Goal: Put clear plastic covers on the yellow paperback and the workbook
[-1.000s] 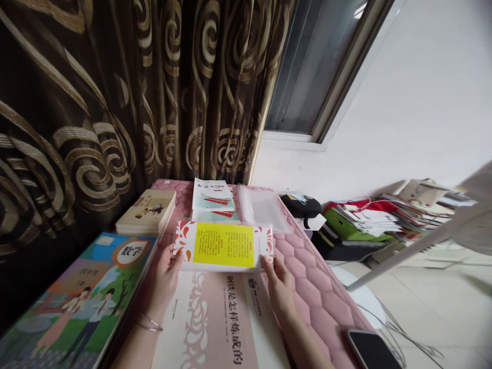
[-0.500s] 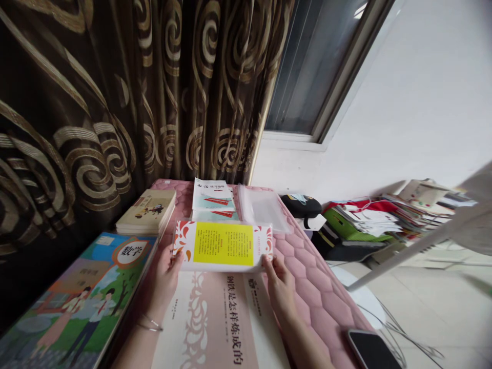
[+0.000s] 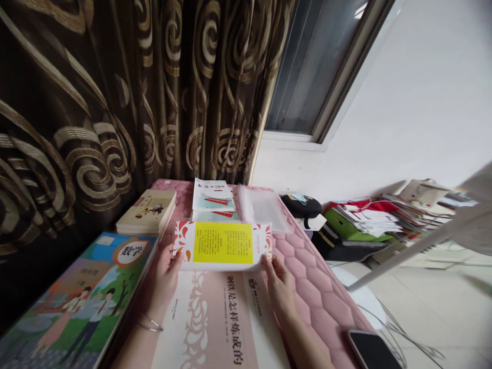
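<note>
In the head view, a paperback book [image 3: 215,318] lies in front of me, its pink-and-white title page with large Chinese characters facing up. Across its far edge stands a white strip with a yellow text panel and red leaf shapes, which looks like the book's cover flap [image 3: 223,246]. My left hand [image 3: 168,264] pinches the flap's left end, thumb in front. At the opposite end, my right hand [image 3: 274,269] grips it the same way. Fingers behind the flap are partly hidden.
A maths textbook [image 3: 84,302] and a stack of beige books [image 3: 148,210] lie left. Beyond the flap are calligraphy booklets [image 3: 213,197] and clear plastic covers [image 3: 263,207]. A phone-like device [image 3: 372,348] sits at the right edge of the pink quilted cover [image 3: 319,302].
</note>
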Tool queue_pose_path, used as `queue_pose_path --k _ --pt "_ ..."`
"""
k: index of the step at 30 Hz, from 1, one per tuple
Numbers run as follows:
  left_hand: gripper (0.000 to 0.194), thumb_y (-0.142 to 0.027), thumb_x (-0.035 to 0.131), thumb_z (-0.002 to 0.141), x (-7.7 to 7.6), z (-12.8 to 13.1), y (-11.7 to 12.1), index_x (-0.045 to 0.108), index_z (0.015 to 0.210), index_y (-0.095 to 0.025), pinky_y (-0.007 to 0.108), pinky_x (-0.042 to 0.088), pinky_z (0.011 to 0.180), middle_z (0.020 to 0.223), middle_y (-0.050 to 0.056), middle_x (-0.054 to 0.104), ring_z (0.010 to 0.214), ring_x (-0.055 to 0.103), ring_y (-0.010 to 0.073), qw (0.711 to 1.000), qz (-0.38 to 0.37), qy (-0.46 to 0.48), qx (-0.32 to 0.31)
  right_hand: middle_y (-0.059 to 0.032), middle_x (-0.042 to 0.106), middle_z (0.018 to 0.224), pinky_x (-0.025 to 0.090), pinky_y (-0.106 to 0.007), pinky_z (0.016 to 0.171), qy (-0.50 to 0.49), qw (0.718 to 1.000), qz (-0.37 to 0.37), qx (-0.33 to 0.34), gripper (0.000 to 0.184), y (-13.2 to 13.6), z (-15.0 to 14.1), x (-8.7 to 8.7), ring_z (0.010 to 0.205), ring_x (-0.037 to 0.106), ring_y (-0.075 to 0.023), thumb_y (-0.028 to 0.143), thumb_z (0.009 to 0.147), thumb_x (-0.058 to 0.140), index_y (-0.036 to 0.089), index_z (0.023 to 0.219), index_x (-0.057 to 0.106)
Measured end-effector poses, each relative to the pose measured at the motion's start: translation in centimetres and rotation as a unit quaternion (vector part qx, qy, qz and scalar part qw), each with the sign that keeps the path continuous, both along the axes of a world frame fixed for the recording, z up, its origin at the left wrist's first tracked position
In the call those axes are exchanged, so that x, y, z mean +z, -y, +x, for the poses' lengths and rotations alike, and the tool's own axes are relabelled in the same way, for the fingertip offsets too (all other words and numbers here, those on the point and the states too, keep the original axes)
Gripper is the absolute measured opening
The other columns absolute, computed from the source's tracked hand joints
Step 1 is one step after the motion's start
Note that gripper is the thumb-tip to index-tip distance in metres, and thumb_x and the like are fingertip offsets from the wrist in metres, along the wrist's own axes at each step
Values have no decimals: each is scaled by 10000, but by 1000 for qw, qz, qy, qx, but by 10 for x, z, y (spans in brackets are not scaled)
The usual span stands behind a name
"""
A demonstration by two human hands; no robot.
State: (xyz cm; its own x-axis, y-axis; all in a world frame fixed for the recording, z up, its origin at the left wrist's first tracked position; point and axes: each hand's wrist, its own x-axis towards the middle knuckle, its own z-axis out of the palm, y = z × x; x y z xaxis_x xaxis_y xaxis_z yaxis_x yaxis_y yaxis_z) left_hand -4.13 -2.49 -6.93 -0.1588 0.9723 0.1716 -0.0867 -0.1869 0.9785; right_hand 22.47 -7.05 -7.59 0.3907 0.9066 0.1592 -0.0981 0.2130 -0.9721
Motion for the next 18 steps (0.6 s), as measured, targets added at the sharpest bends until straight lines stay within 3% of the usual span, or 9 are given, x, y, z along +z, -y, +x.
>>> queue_pose_path --k 7,18 --pt "526 -573 703 729 -2 0 -1 587 1055 -177 345 508 829 1037 101 693 944 653 245 1000 0 -3 12 -34 728 1060 507 -322 778 1 1000 -7 0 377 0 0 1 930 649 -250 532 835 646 244 1074 689" --pt "494 -574 700 733 0 0 -1 626 1024 -181 331 526 748 969 92 718 846 670 236 999 13 -35 29 -36 720 1083 502 -321 824 1 1000 5 -3 356 0 1 -1 952 641 -242 513 833 660 231 1047 693"
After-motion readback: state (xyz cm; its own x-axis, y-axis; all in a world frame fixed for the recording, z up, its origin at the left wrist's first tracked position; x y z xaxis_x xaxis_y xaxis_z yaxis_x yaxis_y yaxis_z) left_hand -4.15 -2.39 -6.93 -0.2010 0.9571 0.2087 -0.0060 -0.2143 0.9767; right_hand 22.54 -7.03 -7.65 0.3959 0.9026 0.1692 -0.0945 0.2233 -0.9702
